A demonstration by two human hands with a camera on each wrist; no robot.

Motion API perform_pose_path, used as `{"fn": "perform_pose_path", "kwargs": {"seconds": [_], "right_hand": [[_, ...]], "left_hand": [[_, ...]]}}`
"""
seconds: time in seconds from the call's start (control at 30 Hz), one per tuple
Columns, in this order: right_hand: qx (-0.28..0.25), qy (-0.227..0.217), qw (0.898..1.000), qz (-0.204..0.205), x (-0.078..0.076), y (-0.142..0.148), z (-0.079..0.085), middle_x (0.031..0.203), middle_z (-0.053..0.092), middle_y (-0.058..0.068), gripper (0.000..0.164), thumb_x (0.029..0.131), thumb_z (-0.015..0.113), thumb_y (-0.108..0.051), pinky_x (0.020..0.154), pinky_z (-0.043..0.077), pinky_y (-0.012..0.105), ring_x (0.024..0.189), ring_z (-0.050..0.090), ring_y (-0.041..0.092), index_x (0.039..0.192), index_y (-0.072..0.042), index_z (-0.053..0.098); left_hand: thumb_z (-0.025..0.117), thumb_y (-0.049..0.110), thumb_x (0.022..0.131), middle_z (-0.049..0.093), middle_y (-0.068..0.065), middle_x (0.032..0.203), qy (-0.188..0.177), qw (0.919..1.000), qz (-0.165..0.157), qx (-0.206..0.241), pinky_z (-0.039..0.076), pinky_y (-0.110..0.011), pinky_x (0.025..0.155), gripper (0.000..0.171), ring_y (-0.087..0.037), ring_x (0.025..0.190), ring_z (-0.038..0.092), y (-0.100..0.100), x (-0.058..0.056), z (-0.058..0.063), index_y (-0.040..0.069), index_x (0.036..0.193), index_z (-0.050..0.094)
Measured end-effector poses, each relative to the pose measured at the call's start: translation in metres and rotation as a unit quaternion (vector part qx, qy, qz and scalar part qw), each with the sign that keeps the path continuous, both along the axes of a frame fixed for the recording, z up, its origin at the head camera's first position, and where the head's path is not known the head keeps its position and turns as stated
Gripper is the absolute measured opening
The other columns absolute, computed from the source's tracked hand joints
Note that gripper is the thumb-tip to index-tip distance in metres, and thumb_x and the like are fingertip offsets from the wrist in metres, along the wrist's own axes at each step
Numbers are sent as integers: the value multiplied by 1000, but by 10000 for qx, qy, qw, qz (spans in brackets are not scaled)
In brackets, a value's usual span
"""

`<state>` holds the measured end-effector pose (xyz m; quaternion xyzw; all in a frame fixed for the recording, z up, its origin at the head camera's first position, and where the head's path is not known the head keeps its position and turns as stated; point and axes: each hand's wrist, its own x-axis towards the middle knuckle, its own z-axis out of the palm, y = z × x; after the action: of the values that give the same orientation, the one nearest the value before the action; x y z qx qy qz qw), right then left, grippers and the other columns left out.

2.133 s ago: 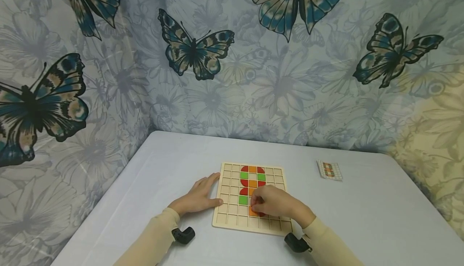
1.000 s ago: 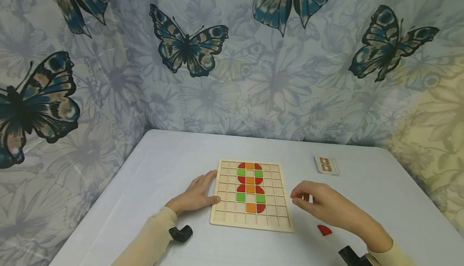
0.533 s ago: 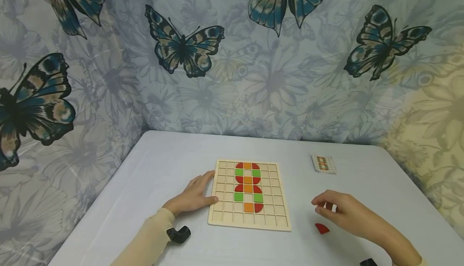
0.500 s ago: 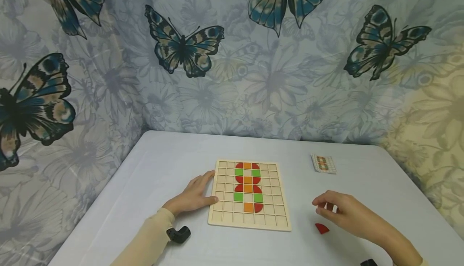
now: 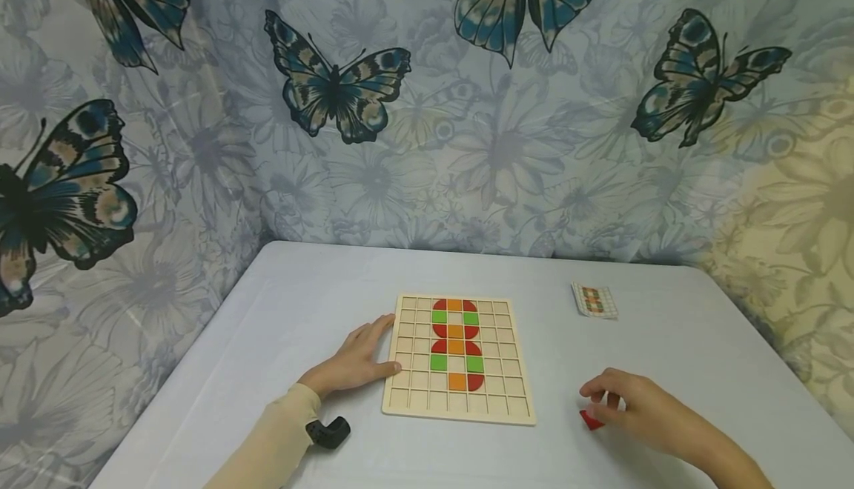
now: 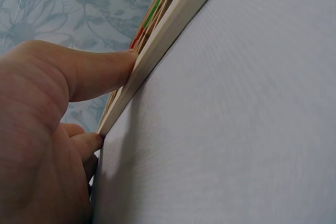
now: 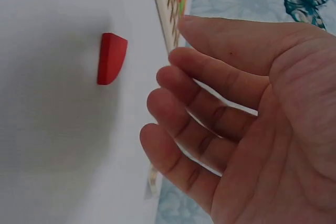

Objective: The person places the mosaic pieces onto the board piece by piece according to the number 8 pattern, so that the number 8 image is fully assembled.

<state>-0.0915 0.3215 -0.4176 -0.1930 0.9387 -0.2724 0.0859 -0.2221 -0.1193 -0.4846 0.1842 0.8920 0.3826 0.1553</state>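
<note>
A wooden grid board (image 5: 414, 393) lies on the table, with red quarter-round, orange and green square tiles set in its middle columns. My left hand (image 5: 350, 361) rests against the board's left edge. Its thumb (image 6: 105, 72) and fingertips touch the rim in the left wrist view. To the right of the board, my right hand (image 5: 640, 404) hovers over a loose red quarter-round tile (image 5: 590, 421), partly covered by the thumb in the head view. In the right wrist view the red tile (image 7: 110, 59) lies apart from the loosely bent fingers (image 7: 168, 108), which hold nothing.
A small stack of pattern cards (image 5: 596, 301) sits at the back right of the white table (image 5: 333, 274). Behind the table hangs a butterfly-printed cloth (image 5: 373, 193). A black wrist device (image 5: 328, 433) is on the left sleeve.
My right hand has left the board and moved right, then down to the loose red tile. A green and a red tile it covered now show. The left hand stays at the board.
</note>
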Motion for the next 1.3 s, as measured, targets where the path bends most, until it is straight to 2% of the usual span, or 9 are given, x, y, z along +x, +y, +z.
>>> {"fn": "perform_pose_path", "kwargs": {"seconds": [0.23, 0.37, 0.5, 0.8, 0.9, 1.13, 1.3], "right_hand": [[121, -406, 9989, -218, 3, 3, -10, 104, 60, -3, 36, 92, 74, -29, 64, 45, 21, 79, 46, -8, 117, -4, 68], [272, -443, 9982, -312, 4, 2, -15, 104, 59, -4, 39, 90, 77, -30, 65, 45, 20, 77, 45, -8, 118, -5, 67], [499, -511, 9965, -437, 3, -2, -16, 102, 61, -6, 35, 88, 78, -30, 66, 48, 20, 75, 45, -7, 113, -6, 70], [645, -36, 9967, -482, 6, -8, -20, 89, 57, -8, 19, 84, 80, -19, 60, 43, 20, 70, 42, -6, 99, -12, 71], [659, -59, 9963, -542, 5, -10, -20, 87, 56, -7, 18, 84, 81, -17, 59, 42, 21, 70, 42, -6, 97, -14, 68], [397, -317, 9965, -665, 3, -15, -21, 82, 57, -8, 22, 84, 79, -9, 60, 44, 20, 71, 45, -4, 93, -15, 60], [63, -110, 9985, -531, 1, -16, -19, 86, 62, -9, 16, 89, 75, -9, 64, 47, 19, 76, 48, -5, 98, -14, 62]], "left_hand": [[76, 43, 88, 24, -10, 169, -10, 10000, 25, -34, 14, -69, 122, 94, -43, 156, 12, -1, 0, 0, 22, 163, 22], [75, 42, 88, 24, -10, 169, -13, 10000, 28, -42, 14, -69, 122, 94, -43, 156, 12, -1, 0, 1, 22, 163, 22], [75, 41, 88, 24, -10, 169, -21, 10000, 18, -39, 14, -69, 122, 94, -43, 156, 12, -1, 1, 2, 21, 163, 22], [75, 41, 88, 24, -9, 169, 23, 10000, 6, -85, 14, -69, 122, 93, -43, 156, 13, -1, 1, 0, 20, 163, 22], [75, 41, 88, 24, -8, 169, 16, 10000, 10, -83, 14, -69, 122, 93, -42, 156, 13, -1, 1, 1, 20, 163, 22], [75, 43, 88, 24, -10, 169, -25, 9999, 8, -109, 15, -69, 122, 94, -42, 156, 13, -1, 1, 1, 22, 163, 22], [74, 43, 89, 24, -8, 169, -11, 9999, -22, -140, 15, -68, 122, 93, -41, 156, 13, -1, 0, 0, 23, 163, 21]]}}
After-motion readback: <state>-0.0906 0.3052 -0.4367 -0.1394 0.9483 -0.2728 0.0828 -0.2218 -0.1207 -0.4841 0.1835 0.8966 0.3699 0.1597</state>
